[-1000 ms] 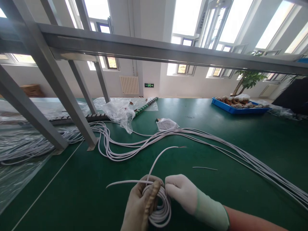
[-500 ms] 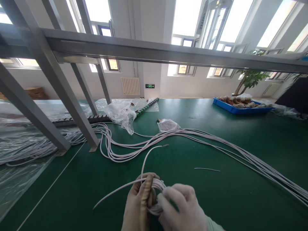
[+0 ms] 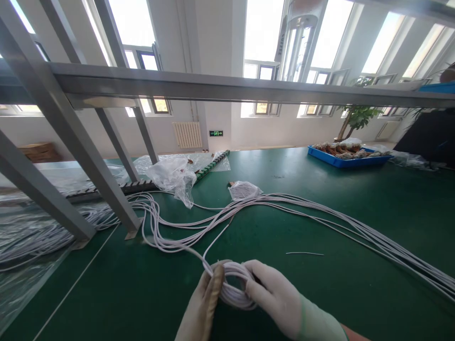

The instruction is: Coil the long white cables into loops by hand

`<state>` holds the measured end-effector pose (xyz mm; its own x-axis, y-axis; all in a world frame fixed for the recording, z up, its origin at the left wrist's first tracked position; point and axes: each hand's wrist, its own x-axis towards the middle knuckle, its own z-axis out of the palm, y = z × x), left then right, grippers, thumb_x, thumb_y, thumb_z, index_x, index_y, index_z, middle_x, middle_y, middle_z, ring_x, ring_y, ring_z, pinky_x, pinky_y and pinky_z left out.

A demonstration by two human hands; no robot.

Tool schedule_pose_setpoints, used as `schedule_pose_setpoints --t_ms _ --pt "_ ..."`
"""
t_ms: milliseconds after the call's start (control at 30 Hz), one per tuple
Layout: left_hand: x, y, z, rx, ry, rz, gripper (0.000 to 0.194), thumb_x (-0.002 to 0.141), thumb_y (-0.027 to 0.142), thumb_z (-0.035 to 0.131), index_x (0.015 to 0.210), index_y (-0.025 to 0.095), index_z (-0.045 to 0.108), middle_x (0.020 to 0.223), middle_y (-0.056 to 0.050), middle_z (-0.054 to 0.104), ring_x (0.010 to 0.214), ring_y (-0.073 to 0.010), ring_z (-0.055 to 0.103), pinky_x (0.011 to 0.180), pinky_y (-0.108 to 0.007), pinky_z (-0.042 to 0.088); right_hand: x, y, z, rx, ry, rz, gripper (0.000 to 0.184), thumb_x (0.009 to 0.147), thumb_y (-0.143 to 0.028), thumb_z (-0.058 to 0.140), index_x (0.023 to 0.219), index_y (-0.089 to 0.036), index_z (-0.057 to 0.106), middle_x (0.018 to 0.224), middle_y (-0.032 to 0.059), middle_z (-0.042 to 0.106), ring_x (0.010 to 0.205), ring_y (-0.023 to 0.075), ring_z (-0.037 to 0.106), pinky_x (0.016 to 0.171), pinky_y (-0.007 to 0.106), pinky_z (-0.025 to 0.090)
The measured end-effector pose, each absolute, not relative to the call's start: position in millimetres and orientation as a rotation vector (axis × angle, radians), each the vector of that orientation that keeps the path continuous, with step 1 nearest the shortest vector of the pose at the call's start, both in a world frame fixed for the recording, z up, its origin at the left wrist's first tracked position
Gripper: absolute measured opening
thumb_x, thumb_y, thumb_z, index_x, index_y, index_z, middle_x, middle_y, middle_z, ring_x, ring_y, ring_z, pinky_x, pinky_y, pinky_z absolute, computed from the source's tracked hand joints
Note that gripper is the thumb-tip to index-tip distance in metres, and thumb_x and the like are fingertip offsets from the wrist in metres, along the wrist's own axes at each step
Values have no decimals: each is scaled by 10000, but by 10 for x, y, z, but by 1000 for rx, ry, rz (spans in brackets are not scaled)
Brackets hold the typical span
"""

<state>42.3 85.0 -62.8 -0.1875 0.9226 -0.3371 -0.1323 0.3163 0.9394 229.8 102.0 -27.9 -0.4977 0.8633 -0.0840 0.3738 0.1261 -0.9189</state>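
Note:
A small coil of white cable is held between my two gloved hands, low in the view over the green tabletop. My left hand is closed on the coil's left side, its thumb pressed across the strands. From that side two loose cable ends stick out, reaching up towards the long cables. My right hand grips the right side of the coil with thumb and fingers. The fingertips behind the coil are hidden.
Long white cables run across the table. A clear bag lies behind them, and a short wire piece rests at right. Grey metal posts stand at left; a blue tray sits far right.
The coil has turned so its ring faces me more openly. The loose cable end that pointed down left now points up left. My right hand has shifted onto the coil's right edge.

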Motion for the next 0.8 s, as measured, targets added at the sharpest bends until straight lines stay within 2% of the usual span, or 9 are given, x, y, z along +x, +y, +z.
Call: schedule_pose_setpoints --t_ms 67,200,300,400,467,533,633,733,800 --pt "470 862 -493 552 1426 1045 575 839 681 670 1203 243 747 1227 -157 744 1212 -419 654 1014 -597 523 2280 996 -262 -1129 -1864 1507 361 1058 -466 466 1167 -192 675 1068 80 729 932 256 689 803 387 567" --pt "546 873 -382 267 1314 1061 504 770 522 832 1173 237 728 1060 -89 748 1012 -303 694 764 -375 593 2184 918 -433 -1128 -1844 1409 413 1036 -517 503 1264 -213 666 1121 89 727 1008 281 685 859 403 557" --pt "605 854 -433 98 1222 1136 295 820 383 825 1058 234 735 929 -37 742 793 -212 686 627 -291 566 2117 883 -554 -1316 -1995 1027 430 951 -432 633 1312 -199 639 1136 130 695 1024 332 658 880 466 549" --pt "672 807 -514 68 1097 1237 184 857 314 801 979 196 729 719 6 679 602 -148 619 546 -239 525 2058 873 -615 -1465 -2197 626 367 961 -282 516 1273 -143 649 1057 176 681 958 365 658 832 519 549" --pt "709 776 -550 100 1052 1266 177 854 288 810 960 172 729 626 31 619 510 -111 552 487 -205 477 2027 864 -660 -1502 -2265 591 366 980 -240 431 1256 -142 651 1025 177 680 865 339 681 747 471 563" --pt "732 757 -557 131 1034 1276 155 849 240 816 948 156 731 582 50 580 461 -82 502 450 -178 430 2013 848 -719 -1503 -2272 651 379 978 -232 431 1291 -163 633 1043 165 679 805 305 695 686 412 565" --pt "738 751 -502 108 1021 1278 127 842 159 809 940 160 729 592 45 604 485 -86 548 471 -179 453 2038 827 -762 -1446 -2148 726 428 931 -204 496 1343 -203 611 1083 138 680 846 276 706 713 361 572" --pt "706 757 -406 92 1057 1255 141 854 184 791 970 202 712 794 -15 742 665 -145 708 601 -234 579 2101 835 -657 -1293 -1968 1006 409 961 -229 495 1350 -253 618 1135 102 686 983 261 698 835 353 574" --pt "670 761 -361 189 1103 1238 90 886 227 752 961 221 703 910 -56 776 772 -198 759 670 -300 631 2132 847 -538 -1170 -1846 1278 368 984 -274 517 1335 -259 628 1177 79 697 1069 258 681 917 368 563"
